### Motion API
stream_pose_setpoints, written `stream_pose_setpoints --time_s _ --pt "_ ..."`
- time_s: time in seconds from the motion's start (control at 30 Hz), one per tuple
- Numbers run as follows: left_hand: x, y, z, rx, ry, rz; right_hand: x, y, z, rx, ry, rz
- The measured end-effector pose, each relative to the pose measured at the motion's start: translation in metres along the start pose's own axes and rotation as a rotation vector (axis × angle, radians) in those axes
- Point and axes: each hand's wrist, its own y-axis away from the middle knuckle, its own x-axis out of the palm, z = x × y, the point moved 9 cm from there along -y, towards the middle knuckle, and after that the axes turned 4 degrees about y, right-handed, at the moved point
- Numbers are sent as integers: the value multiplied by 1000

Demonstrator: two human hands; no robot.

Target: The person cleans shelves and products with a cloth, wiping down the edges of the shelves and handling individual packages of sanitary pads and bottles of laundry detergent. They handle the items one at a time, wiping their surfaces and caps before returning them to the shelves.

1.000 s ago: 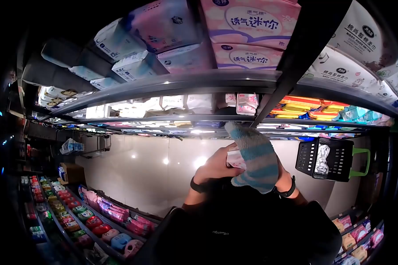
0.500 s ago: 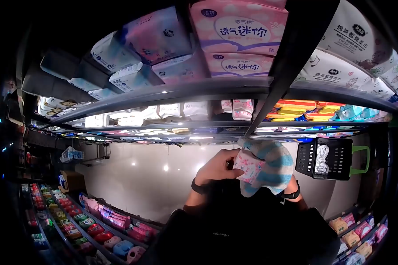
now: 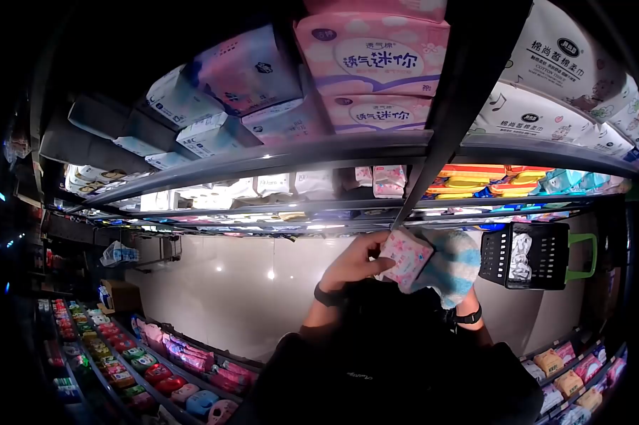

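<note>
My left hand (image 3: 355,263) is closed round a small white-and-pink pack with a floral print (image 3: 406,259), thumb on its front face. Close on the right is a fluffy cloth with blue and white stripes (image 3: 450,258), partly behind the pack. My right hand is covered by this cloth; only the wrist with a dark band shows below it, and the fingers are hidden. Both hands are in front of my dark top, below the shelf edge.
Shelves ahead carry pink packs (image 3: 376,57) and white cotton tissue packs (image 3: 546,113). A black basket with a green handle (image 3: 493,258) stands on the right, white packs inside. Lower shelves with coloured goods (image 3: 149,372) run along the left, others at the lower right. Tiled floor (image 3: 241,283) lies between.
My left hand has shifted slightly right with the floral pack, which is now raised and turned so more of its face shows. The striped cloth has turned and moved a little right.
</note>
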Motion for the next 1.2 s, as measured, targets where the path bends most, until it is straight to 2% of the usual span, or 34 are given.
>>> stream_pose_setpoints --time_s 0.07,0.1,0.2,0.23,0.33,0.37,0.43,0.5,0.57,0.67,0.77,0.87,0.93,0.97,1.03,1.07,1.1,1.2 --pt "-26 -3 8 -33 -20 -72 -5 6 -8 9 132 -27" --pt "-38 -6 13 -15 171 -116 -7 10 -12 12 198 -39" --pt "-64 -15 -5 77 356 -312 -8 29 -48 159 -188 -222" --pt "-74 -21 -6 87 345 -370 -4 31 -52 290 -350 -136" --pt "-85 -30 -13 70 245 -490 5 36 -55 264 -379 -104" --pt "-90 -36 -11 62 209 -492 12 38 -60 404 -520 2" --pt "-94 -45 -11 75 175 -531 16 38 -56 207 -448 -44" --pt "-92 -45 -12 91 345 -600 24 36 -57 179 -594 -1" --pt "-84 -45 -21 166 444 -641 36 29 -62 325 -958 133" --pt "-94 -45 -3 239 633 -798 39 31 -54 468 -1270 145" --pt "-99 -48 7 266 667 -753 32 33 -64 391 -1109 115" --pt "-90 -45 -2 305 537 -689 36 37 -80 355 -1131 62" --pt "-93 -50 8 251 537 -614 43 39 -92 329 -1186 19" --pt "-95 -48 14 215 497 -674 47 44 -105 378 -1271 84" --pt "-88 -45 9 140 418 -791 48 38 -100 342 -1404 116" --pt "-89 -44 8 168 424 -800 49 35 -97 325 -1469 134" --pt "-89 -44 7 195 431 -808 42 31 -93 303 -1409 86" --pt "-94 -46 9 179 341 -859 32 32 -84 477 -1342 0"
